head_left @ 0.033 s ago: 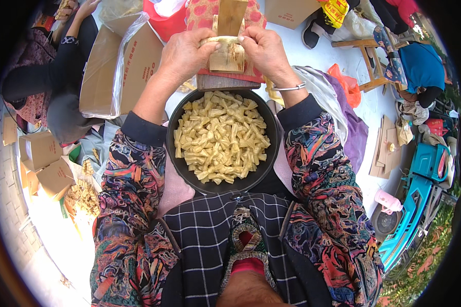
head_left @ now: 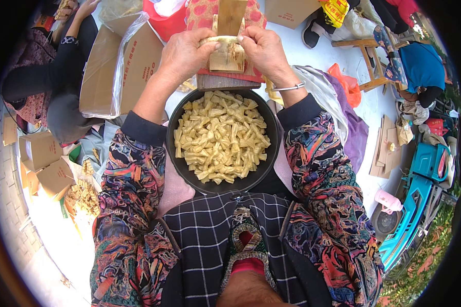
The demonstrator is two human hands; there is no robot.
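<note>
Between my two hands a pale yellowish strip (head_left: 221,39) is stretched from side to side, in front of an upright wooden piece (head_left: 231,15) and over a wooden block (head_left: 227,59). My left hand (head_left: 188,50) pinches one end, thumb laid along it. The other end is gripped by my right hand (head_left: 264,50), which wears a silver bangle on its wrist. Both hands are closed. Just below them, a round black pan (head_left: 173,162) on my lap holds many short, pale yellow, crimped pieces (head_left: 221,138).
A tall cardboard box (head_left: 133,71) stands at the left, with a seated person (head_left: 61,87) beyond it. To the right lie purple cloth (head_left: 354,128) and an orange bag (head_left: 344,84). A wooden stool (head_left: 369,64), pink bottle (head_left: 389,202) and turquoise vehicle (head_left: 415,189) are farther right.
</note>
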